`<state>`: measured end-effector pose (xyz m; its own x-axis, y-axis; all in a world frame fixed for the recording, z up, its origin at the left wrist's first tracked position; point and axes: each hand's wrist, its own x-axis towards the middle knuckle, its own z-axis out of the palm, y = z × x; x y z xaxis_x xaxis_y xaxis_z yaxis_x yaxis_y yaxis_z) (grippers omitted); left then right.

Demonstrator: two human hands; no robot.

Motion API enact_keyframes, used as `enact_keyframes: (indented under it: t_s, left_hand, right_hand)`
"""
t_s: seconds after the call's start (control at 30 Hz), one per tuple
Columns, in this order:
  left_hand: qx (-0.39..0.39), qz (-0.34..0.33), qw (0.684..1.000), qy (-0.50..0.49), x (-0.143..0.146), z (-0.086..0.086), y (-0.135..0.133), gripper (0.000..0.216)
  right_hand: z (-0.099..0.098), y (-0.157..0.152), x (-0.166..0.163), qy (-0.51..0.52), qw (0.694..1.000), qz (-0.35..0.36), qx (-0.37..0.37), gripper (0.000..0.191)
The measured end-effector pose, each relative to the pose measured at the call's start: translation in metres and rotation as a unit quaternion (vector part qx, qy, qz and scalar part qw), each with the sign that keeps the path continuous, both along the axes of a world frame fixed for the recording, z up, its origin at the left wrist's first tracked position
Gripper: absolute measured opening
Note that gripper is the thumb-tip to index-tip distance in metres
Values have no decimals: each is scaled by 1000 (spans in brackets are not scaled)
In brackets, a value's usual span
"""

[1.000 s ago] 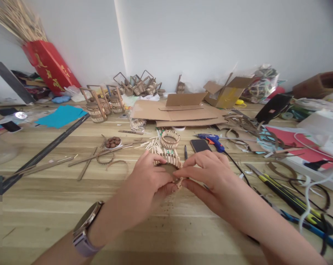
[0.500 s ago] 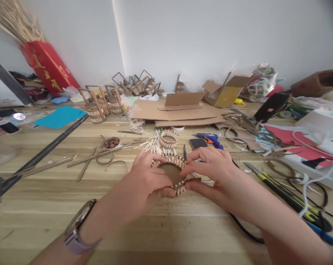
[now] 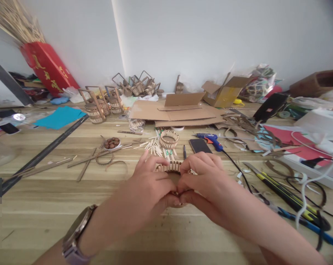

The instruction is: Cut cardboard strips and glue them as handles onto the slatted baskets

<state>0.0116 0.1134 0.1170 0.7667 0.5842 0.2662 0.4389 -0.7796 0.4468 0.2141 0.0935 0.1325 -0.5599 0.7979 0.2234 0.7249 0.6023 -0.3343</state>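
Both my hands close around a small round basket [image 3: 169, 167] made of short wooden sticks on a cardboard base, held just above the wooden table [image 3: 45, 206]. My left hand [image 3: 148, 187], with a watch on its wrist, grips the basket's left side with curled fingers. Gripping the right side is my right hand [image 3: 202, 180], its thumb meeting my left thumb at the front. Only the basket's far rim shows between them. A second stick ring [image 3: 169, 139] and loose sticks [image 3: 152, 146] lie just beyond.
A phone [image 3: 200, 145], a pen and a blue glue gun [image 3: 210, 140] lie beyond my right hand. Cutters [image 3: 282, 191] and cables are at the right. Flat cardboard [image 3: 174, 110], finished baskets [image 3: 97, 106], a teal sheet and a long black ruler [image 3: 45, 151] fill the back and left.
The basket was tilted up showing its brown base half a second ago. Now it is lowered and my hands have closed tighter over it, thumbs together.
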Motion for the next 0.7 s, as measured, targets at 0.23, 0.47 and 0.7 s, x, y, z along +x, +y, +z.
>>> enact_keyframes:
  t_s: [0.23,0.47,0.7]
  left_hand:
    - [13,-1,999,-48,-4,4,-1,21]
    - [30,8,999,-39,-7,2,3,20]
    - [-14,9,999,-37,-2,2,-1,23]
  right_hand:
    - [2,2,6,32,999,-9,25,7]
    - [6,3,10,24,999,-1,26,15]
    - [1,-1,3,52,998,7,41,17]
